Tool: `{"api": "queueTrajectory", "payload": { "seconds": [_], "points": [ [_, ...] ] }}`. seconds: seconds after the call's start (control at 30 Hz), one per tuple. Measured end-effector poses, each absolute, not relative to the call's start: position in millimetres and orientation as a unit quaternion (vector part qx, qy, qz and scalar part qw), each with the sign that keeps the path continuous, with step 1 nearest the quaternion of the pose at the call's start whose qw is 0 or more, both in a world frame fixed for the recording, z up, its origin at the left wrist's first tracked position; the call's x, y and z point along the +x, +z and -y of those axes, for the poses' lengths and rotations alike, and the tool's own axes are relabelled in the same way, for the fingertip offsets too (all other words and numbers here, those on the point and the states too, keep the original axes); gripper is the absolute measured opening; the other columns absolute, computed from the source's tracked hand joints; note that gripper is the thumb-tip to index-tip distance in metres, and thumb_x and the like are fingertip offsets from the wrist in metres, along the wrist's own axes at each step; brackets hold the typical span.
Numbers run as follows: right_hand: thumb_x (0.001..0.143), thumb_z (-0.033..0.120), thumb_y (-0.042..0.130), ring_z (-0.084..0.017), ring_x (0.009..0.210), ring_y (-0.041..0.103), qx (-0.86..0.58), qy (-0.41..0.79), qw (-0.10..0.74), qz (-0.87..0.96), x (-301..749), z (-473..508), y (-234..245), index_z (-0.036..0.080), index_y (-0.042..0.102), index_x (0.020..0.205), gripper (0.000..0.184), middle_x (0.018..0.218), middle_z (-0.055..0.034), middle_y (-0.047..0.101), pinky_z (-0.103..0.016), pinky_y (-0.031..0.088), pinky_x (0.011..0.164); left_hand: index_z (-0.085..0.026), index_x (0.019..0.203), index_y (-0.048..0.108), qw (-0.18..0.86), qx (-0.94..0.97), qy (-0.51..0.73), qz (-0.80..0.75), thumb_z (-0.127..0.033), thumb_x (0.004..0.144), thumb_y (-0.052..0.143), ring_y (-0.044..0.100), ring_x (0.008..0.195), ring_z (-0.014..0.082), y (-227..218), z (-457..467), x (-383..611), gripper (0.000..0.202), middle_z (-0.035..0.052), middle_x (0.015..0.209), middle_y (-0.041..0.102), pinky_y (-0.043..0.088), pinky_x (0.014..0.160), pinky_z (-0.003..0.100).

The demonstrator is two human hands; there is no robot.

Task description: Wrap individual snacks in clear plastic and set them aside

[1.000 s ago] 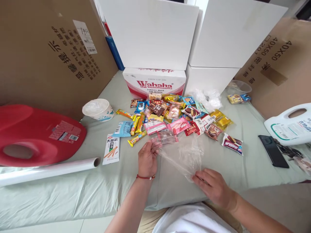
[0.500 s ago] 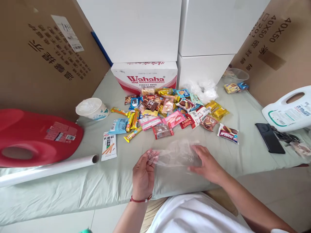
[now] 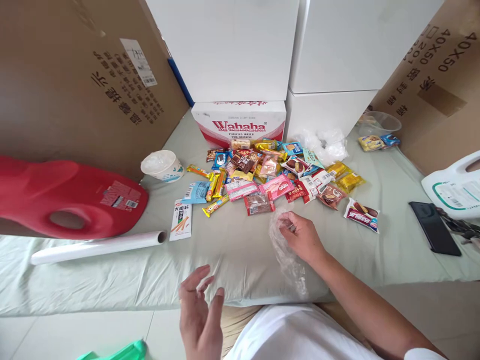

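Observation:
A clear plastic bag (image 3: 290, 265) hangs crumpled from my right hand (image 3: 303, 236), whose fingers are pinched on its upper end. My left hand (image 3: 201, 312) is empty, fingers apart, over the front edge of the cloth-covered surface. Beyond both hands lies a pile of wrapped snacks. Nearest the bag are a brown-and-red snack packet (image 3: 258, 203) and a pink wafer packet (image 3: 277, 186). A purple-and-white snack packet (image 3: 362, 215) lies apart to the right, and a white snack-stick packet (image 3: 180, 220) to the left.
On the left are a red jug (image 3: 86, 195), a white roll (image 3: 101, 246) and a paper tub (image 3: 165, 170). A Wahaha carton (image 3: 240, 125) stands behind the snacks, beside crumpled clear plastic (image 3: 333, 147). A phone (image 3: 435, 228) and white jug (image 3: 455, 187) lie right.
My left hand has let go of the plastic bag and moved down and left, opening. The right hand now holds the bag, which hangs down. The view has shifted slightly.

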State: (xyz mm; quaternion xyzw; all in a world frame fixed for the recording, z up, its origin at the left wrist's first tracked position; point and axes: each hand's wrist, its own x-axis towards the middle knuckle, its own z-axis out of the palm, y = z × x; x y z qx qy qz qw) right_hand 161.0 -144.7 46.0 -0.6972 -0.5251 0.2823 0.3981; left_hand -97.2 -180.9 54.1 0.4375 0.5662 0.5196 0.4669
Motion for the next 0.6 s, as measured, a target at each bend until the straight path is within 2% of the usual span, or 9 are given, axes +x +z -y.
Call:
{"api": "queueTrajectory", "payload": {
  "seconds": [0.07, 0.13, 0.23, 0.33, 0.47, 0.6],
  "points": [
    [0.091, 0.028, 0.056, -0.021, 0.082, 0.07, -0.705, 0.228, 0.383, 0.552, 149.3, 147.6, 52.1, 0.023, 0.066, 0.097, 0.012, 0.089, -0.0033, 0.075, -0.032, 0.051, 0.077, -0.026, 0.115, 0.07, 0.482, 0.504, 0.482, -0.531, -0.044, 0.08, 0.078, 0.058, 0.116, 0.0291, 70.4, 176.1, -78.2, 0.04, 0.0103, 0.125, 0.063, 0.048, 0.098, 0.035],
    [0.092, 0.028, 0.057, -0.021, 0.078, 0.069, -0.708, 0.186, 0.379, 0.566, 137.2, 150.4, 53.7, 0.023, 0.064, 0.1, 0.012, 0.085, -0.0033, 0.074, -0.032, 0.05, 0.074, -0.024, 0.11, 0.072, 0.549, 0.519, 0.426, -0.497, -0.047, 0.082, 0.076, 0.06, 0.111, 0.0296, 77.4, 166.2, -51.0, 0.036, 0.0131, 0.12, 0.065, 0.05, 0.092, 0.035],
    [0.087, 0.021, 0.057, -0.022, 0.078, 0.068, -0.707, 0.16, 0.401, 0.56, 124.4, 154.6, 48.5, 0.022, 0.061, 0.116, 0.029, 0.086, -0.0041, 0.072, -0.032, 0.052, 0.071, -0.022, 0.099, 0.068, 0.636, 0.464, 0.398, -0.471, -0.05, 0.082, 0.077, 0.063, 0.102, 0.0254, 67.2, 147.7, -10.8, 0.034, 0.0107, 0.107, 0.069, 0.05, 0.085, 0.032],
    [0.082, 0.015, 0.056, -0.022, 0.082, 0.07, -0.697, 0.203, 0.44, 0.529, 122.5, 159.3, 42.1, 0.02, 0.055, 0.129, 0.047, 0.095, -0.0061, 0.073, -0.033, 0.055, 0.071, -0.02, 0.092, 0.065, 0.72, 0.373, 0.399, -0.427, -0.049, 0.075, 0.083, 0.062, 0.088, 0.0196, 47.1, 136.4, 10.6, 0.038, 0.0054, 0.094, 0.069, 0.049, 0.079, 0.029],
    [0.084, 0.018, 0.058, -0.018, 0.078, 0.072, -0.678, 0.327, 0.478, 0.452, 132.0, 164.6, 42.7, 0.023, 0.052, 0.131, 0.048, 0.097, -0.0033, 0.074, -0.031, 0.058, 0.07, -0.019, 0.096, 0.069, 0.763, 0.315, 0.409, -0.388, -0.044, 0.072, 0.086, 0.063, 0.085, 0.0171, 31.9, 136.3, 13.2, 0.038, 0.0042, 0.094, 0.071, 0.049, 0.078, 0.029],
    [0.084, 0.021, 0.063, -0.019, 0.08, 0.073, -0.685, 0.335, 0.486, 0.427, 136.8, 165.9, 46.6, 0.023, 0.052, 0.13, 0.048, 0.097, -0.0042, 0.075, -0.031, 0.059, 0.072, -0.017, 0.095, 0.074, 0.742, 0.317, 0.423, -0.412, -0.041, 0.071, 0.085, 0.063, 0.081, 0.016, 29.7, 136.7, 15.9, 0.036, 0.0044, 0.089, 0.072, 0.049, 0.079, 0.029]
  ]
}}
